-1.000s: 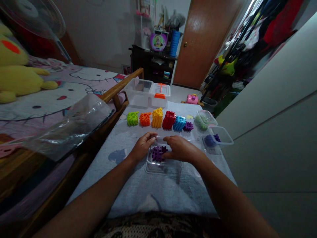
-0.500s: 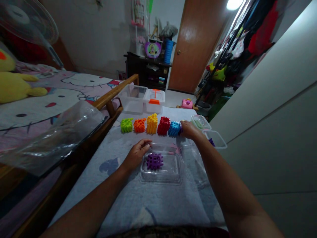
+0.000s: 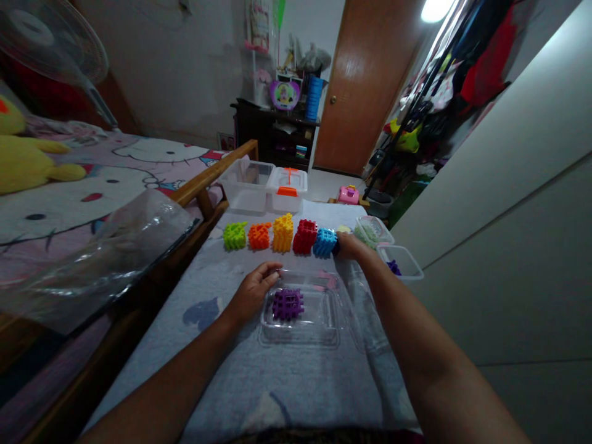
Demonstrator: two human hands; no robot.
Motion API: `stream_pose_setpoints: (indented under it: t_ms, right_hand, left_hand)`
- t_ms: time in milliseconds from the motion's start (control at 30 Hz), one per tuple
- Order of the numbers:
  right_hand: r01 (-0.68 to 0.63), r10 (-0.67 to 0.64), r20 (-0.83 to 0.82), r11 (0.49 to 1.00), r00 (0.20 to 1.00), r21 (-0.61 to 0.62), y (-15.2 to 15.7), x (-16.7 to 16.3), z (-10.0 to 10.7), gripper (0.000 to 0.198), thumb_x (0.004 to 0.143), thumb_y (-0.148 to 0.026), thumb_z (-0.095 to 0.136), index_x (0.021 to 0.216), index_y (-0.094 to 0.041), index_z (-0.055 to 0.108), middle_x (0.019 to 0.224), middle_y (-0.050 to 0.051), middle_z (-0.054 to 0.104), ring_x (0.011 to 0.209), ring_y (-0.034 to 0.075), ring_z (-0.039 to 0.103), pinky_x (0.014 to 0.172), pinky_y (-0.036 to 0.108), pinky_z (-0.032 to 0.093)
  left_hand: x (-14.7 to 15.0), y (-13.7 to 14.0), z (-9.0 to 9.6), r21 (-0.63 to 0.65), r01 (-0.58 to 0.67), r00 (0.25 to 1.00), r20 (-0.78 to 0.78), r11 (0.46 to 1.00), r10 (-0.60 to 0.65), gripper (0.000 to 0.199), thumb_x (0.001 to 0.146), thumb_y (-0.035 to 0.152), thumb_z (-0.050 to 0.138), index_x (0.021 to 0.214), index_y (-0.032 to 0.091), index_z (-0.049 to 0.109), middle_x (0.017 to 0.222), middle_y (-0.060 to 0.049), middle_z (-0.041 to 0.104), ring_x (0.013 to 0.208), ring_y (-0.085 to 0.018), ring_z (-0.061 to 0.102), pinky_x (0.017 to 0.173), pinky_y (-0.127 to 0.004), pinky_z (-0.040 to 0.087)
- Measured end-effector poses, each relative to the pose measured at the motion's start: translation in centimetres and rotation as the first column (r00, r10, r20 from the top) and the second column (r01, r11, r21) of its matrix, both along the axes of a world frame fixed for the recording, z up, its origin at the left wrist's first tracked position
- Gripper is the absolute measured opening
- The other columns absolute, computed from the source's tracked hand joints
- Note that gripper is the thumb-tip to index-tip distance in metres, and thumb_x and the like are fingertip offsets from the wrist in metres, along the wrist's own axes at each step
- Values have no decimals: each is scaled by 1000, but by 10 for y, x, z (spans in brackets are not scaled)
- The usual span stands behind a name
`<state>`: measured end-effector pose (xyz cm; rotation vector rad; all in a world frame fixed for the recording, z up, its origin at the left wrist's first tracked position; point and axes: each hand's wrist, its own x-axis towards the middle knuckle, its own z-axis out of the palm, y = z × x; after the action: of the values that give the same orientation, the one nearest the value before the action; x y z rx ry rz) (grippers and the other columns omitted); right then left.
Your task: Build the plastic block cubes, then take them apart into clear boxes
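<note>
My left hand [image 3: 256,288] curls its fingers on the far left corner of a clear plastic container [image 3: 319,320]. Inside the container, at its left, lies a purple interlocking block [image 3: 287,304] with toothed edges. My right hand [image 3: 349,245] is closed at the right end of a row of block stacks. A dark purple block [image 3: 337,247] shows partly at its fingertips, right beside the blue stack [image 3: 325,242]; the fingers hide the rest. Leftward from there stand the red stack [image 3: 305,237], yellow stack [image 3: 282,234], orange stack [image 3: 259,236] and lime green stack [image 3: 235,236].
On the right are a clear tub with pale green pieces [image 3: 374,231] and another tub [image 3: 407,274] with purple pieces. An open clear bin [image 3: 245,188] and a lidded box with orange latches [image 3: 287,190] stand behind the row. A wooden bed rail [image 3: 217,169] runs along the left.
My right hand has dipped slightly beside the blue stack, and less of the purple block shows. My left hand stays at the container's corner. The whole view has shifted a little.
</note>
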<state>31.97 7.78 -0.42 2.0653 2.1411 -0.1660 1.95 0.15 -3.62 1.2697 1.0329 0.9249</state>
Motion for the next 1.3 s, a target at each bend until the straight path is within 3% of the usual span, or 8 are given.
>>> stream_pose_setpoints:
  t_ms: [400,633,700,800,900,1067,1300]
  right_hand:
    - [37,-32,85,997,996,-64,-17,-7,18,36,68,-18,73,103,-9,73,102,17,72,92,24,67,76,27,48]
    - [10,-12,51,999,999,40,-75,-22,72,37,70,-19,69,106,-10,66,107,18,66,96,27,62,80,34,48]
    - [-75,77,-30,995,997,64,-95,-32,92,35,71,-20,67,105,-14,64,106,14,64,95,25,61,81,33,47]
    - [-243,239,-149,970,960,-6,-117,-55,108,33,72,-22,68,104,-18,61,106,10,63,92,21,59,81,30,46]
    - [-339,323,-144,936,935,-99,-126,-76,105,33,71,-21,70,103,-15,61,107,11,63,90,20,60,77,29,46]
    - [-422,417,-69,880,906,-218,-126,-93,80,38,71,-23,70,106,-11,63,106,15,66,91,23,64,76,30,47]
    - [-437,466,86,869,881,-231,-124,-105,60,38,73,-24,68,108,-9,67,105,18,69,90,28,69,73,34,51]
  left_hand:
    - [0,2,-1,-1,-2,1000,17,1000,2,42,72,49,71,103,21,68,99,-7,71,98,-27,64,91,-40,47]
    - [-1,1,-4,27,16,1000,1,999,-16,39,78,45,66,107,20,66,101,-7,70,99,-25,64,91,-38,46]
    - [0,1,-5,23,10,1000,2,1000,-10,39,78,45,66,107,19,67,99,-7,70,98,-25,64,90,-38,47]
    - [0,1,-5,17,3,1000,7,1000,-4,40,77,45,67,107,19,66,98,-7,69,97,-25,64,88,-37,47]
    - [1,1,-5,17,14,1000,11,1000,-14,41,78,46,66,109,19,65,98,-6,69,97,-24,63,88,-37,47]
    - [0,2,-6,24,19,1000,6,1000,-20,41,77,44,65,109,18,65,97,-7,68,96,-25,62,87,-38,47]
    - [0,3,-9,37,26,1000,9,999,-26,41,78,44,65,110,19,65,98,-7,68,94,-24,63,85,-38,48]
